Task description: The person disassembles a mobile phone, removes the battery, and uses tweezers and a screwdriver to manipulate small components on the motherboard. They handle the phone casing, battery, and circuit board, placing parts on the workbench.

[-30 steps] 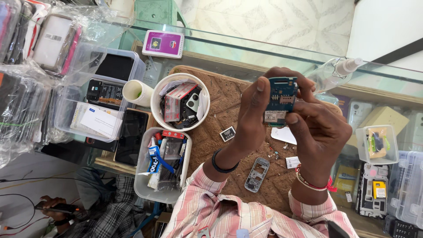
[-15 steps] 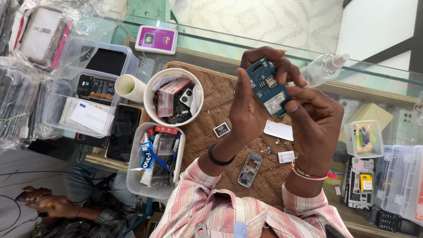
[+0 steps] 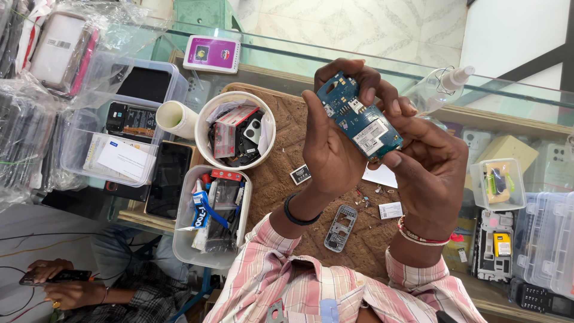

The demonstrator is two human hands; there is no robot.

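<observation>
Centrally, both hands hold a blue circuit board [image 3: 359, 122] raised above the brown mat [image 3: 281, 173] on the glass tabletop [image 3: 287, 54]. The left hand [image 3: 326, 149] wraps its fingers [image 3: 344, 69] around the board's far upper end and left edge, closed on it; the right hand [image 3: 427, 164] closes on the near lower end, thumb tip [image 3: 394, 158] pressed at the lower corner. The board's long axis runs diagonally, from the upper end by the left fingers down to the lower end by the right fingers, with its component face and white label turned toward the camera. Both hands touch it; neither is nearer. Below the fingers, on the mat, lie a grey keypad frame [image 3: 341, 227], a small white chip [image 3: 390, 210] and scattered screws. Left of the left hand stand a round white tub of parts [image 3: 235, 129] and a clear rectangular tub [image 3: 209, 216]. Another person's hands [image 3: 57, 284], well apart at the lower left, hold a phone.
</observation>
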